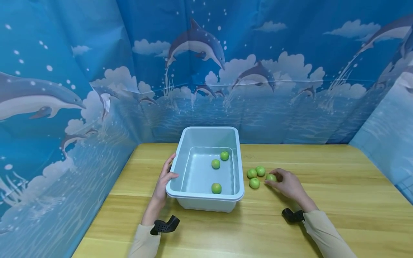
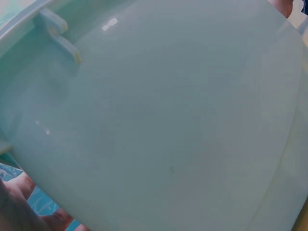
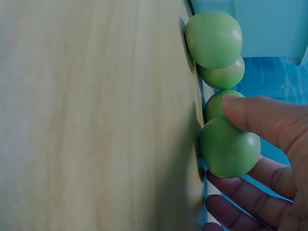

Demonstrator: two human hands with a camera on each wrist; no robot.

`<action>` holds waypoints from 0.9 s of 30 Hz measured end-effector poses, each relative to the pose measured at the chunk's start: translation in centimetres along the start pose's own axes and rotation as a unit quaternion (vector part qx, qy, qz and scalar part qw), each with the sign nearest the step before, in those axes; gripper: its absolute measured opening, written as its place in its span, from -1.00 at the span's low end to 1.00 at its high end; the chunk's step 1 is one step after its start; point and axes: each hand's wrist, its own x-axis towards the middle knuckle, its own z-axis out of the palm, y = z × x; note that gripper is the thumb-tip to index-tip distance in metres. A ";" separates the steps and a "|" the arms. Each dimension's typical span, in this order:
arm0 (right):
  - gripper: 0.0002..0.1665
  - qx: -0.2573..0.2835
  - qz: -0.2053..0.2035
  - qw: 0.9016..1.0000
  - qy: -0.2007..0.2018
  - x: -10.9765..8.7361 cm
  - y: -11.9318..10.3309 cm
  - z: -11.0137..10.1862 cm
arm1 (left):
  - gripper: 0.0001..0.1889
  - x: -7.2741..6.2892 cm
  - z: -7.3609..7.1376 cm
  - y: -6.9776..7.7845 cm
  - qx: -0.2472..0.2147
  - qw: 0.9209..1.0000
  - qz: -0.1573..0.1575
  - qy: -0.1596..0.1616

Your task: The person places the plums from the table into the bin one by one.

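Note:
A pale blue plastic tub (image 1: 206, 195) stands on the table with three small round green fruits inside; one of them lies near its front wall (image 1: 216, 188). My left hand (image 1: 160, 188) holds the tub's left rim, thumb over the edge and fingers along the outer side. In the left wrist view the tub's outer wall (image 2: 168, 110) fills most of the picture. Right of the tub, my right hand (image 1: 289, 184) grips a green fruit (image 3: 228, 149) between thumb and fingers, low at the tabletop. Three more green fruits (image 1: 254, 183) lie together just left of that hand.
The wooden table (image 1: 338, 193) reaches back to a blue curtain (image 1: 274, 118) printed with dolphins, which also hangs along the left and right sides. A black wrist camera mount (image 1: 165, 225) sits on the left forearm, another mount (image 1: 293, 215) on the right.

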 end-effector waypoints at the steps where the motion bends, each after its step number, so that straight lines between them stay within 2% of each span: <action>1: -0.44 0.000 0.000 1.000 0.000 0.0 0.0 0.0 | -0.29 0.0 0.0 0.0 -0.001 1.000 0.000 0.000; 27: -0.42 -0.014 -0.010 1.000 0.019 -0.8 -0.4 -0.5 | -0.28 0.1 0.0 0.0 -0.001 1.000 0.000 0.001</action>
